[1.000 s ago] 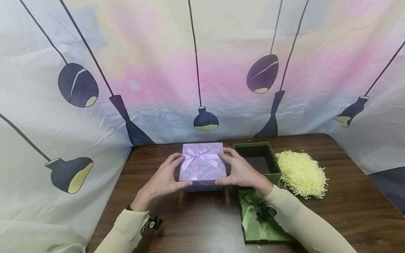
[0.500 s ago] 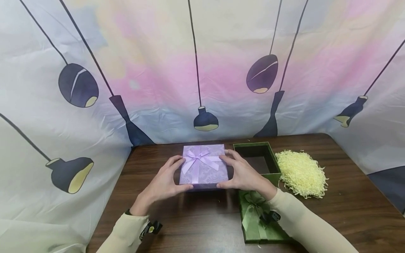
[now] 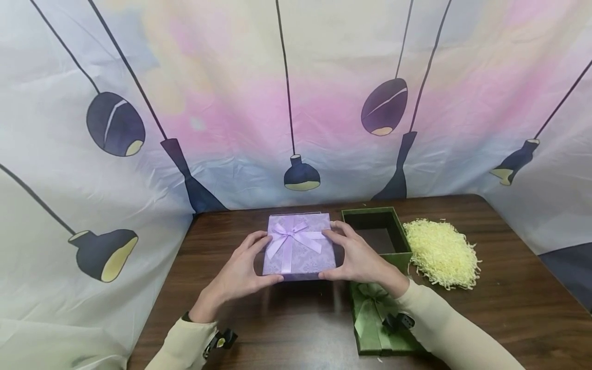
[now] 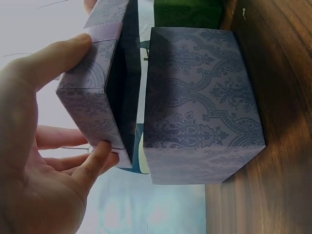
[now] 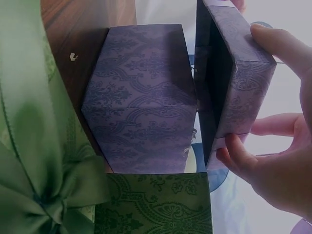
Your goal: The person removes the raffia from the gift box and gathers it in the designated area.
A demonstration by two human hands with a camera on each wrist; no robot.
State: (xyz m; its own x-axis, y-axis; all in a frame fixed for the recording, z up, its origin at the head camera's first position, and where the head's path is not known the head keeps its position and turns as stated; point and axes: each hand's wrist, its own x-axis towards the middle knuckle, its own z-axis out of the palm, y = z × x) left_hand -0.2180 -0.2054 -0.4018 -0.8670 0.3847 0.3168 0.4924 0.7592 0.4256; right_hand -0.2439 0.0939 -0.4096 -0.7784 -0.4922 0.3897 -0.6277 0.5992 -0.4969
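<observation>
Between both hands is a purple patterned gift box lid (image 3: 302, 254) with a pale ribbon bow on top. My left hand (image 3: 236, 270) grips its left side, thumb on the near edge and fingers along the side. My right hand (image 3: 363, 259) grips the right side in the same way. Both wrist views show the lid raised off the purple box base (image 4: 200, 97), with a gap between them and the lid's dark inside visible. The base stands on the table under the lid; from the head, the lid hides nearly all of it.
An uncovered green gift box (image 3: 399, 259) stands right of the purple one. Its green lid with a bow (image 3: 367, 334) lies nearer, partly under the right forearm. A pile of yellow shredded paper (image 3: 441, 254) sits further right on the wooden table (image 3: 287, 334). A printed curtain hangs behind.
Both hands have lifted the purple lid off its base and brought it slightly nearer. A rim of the base now shows behind the lid. The green box, green lid and shredded paper stay put.
</observation>
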